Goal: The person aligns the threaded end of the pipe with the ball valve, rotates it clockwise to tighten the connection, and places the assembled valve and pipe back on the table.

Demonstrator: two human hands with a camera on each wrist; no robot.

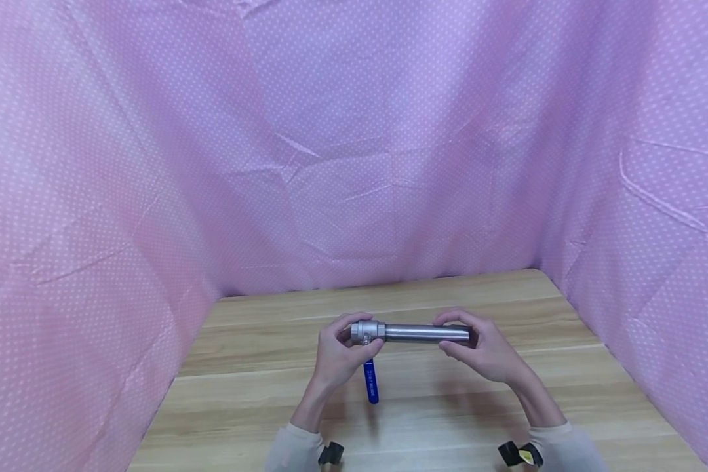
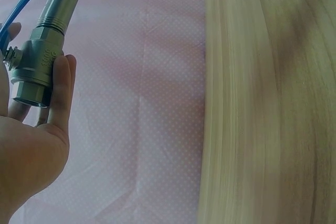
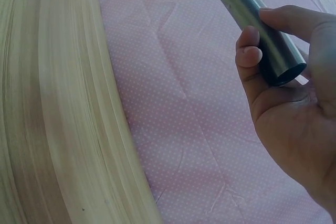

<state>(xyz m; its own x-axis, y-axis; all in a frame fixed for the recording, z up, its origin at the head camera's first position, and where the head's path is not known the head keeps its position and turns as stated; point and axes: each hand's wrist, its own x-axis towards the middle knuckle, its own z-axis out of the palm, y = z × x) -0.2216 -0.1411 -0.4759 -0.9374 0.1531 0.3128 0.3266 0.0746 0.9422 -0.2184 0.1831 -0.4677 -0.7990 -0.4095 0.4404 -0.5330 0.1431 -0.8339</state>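
Note:
A metal ball valve point(image 1: 368, 331) with a blue lever handle point(image 1: 371, 383) is joined to a smooth steel pipe point(image 1: 415, 333). Both are held level above the table in the head view. My left hand point(image 1: 343, 354) grips the valve body, thumb in front and fingers behind. Around the pipe's right end my right hand point(image 1: 482, 348) curls, thumb and fingers on opposite sides. In the left wrist view, threads point(image 2: 51, 23) show where the pipe meets the valve. The pipe's open end point(image 3: 290, 74) faces my right palm in the right wrist view.
A light wood-grain table point(image 1: 259, 393) lies under the hands. Pink curtains with white dots point(image 1: 354, 164) close it in at the back and on both sides. Black straps point(image 1: 332, 453) sit at both wrists.

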